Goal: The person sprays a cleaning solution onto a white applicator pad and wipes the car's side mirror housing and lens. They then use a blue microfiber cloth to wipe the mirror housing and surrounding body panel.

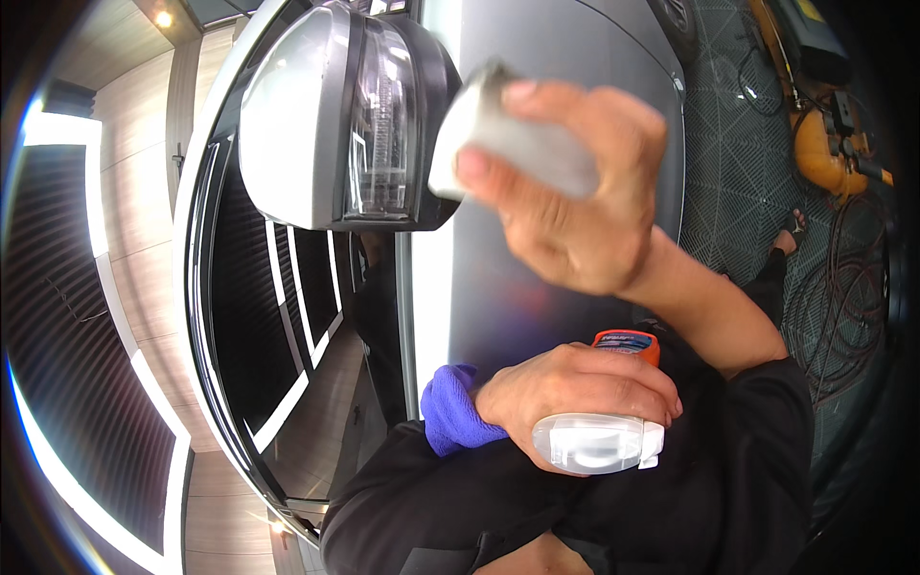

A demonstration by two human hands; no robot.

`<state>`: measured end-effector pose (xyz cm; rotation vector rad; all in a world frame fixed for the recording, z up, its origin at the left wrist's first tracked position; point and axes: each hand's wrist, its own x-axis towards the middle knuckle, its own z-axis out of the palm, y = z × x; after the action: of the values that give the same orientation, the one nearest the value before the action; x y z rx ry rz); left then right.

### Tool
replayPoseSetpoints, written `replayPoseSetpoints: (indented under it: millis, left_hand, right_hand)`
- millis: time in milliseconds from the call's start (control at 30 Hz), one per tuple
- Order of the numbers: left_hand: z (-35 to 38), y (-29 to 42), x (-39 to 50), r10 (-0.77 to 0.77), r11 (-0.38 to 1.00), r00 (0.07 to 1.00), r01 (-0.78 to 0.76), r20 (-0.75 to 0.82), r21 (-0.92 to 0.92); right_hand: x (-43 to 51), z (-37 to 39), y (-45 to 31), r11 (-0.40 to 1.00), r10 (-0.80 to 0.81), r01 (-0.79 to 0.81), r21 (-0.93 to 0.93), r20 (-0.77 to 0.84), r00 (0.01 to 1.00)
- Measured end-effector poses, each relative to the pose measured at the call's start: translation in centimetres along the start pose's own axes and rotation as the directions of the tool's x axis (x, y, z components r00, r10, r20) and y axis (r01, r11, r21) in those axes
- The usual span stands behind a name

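My right hand (575,194) is raised in front of the side mirror, its thumb and fingers closed around a blurred whitish-grey pad (532,147). The side mirror (295,129) has a silver housing and a clear lamp strip; the pad overlaps its dark edge in view, and contact cannot be told. Lower down, in front of my dark top, my left hand (575,384) grips a bottle (596,444) by its translucent flip-cap end. An orange part with a printed label (625,341) shows past the fingers. A purple microfibre cloth (460,413) is bunched at my left wrist.
The grey car body panel (560,36) runs behind my hands, with dark side windows (266,316) at left. On the dark grid floor (726,144) to the right are a yellow air compressor (826,154), a coiled hose (834,323) and a sandalled foot (794,233).
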<state>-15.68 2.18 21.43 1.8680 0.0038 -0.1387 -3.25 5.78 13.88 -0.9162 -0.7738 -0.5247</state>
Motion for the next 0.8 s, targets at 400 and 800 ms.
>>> replayPoseSetpoints:
  millis: [400,800]
  left_hand:
    - [0.0,-0.1,0.1,-0.001,1.000,1.000,0.001,0.016,0.000]
    - [0.4,0.1,-0.2,0.009,1.000,1.000,-0.009,0.008,0.004]
  right_hand:
    - [0.2,1.1,-0.9,0.991,0.037,-0.025,0.129,-0.092,0.995]
    - [-0.9,1.1,0.0,0.988,-0.068,0.072,0.133,-0.031,0.997]
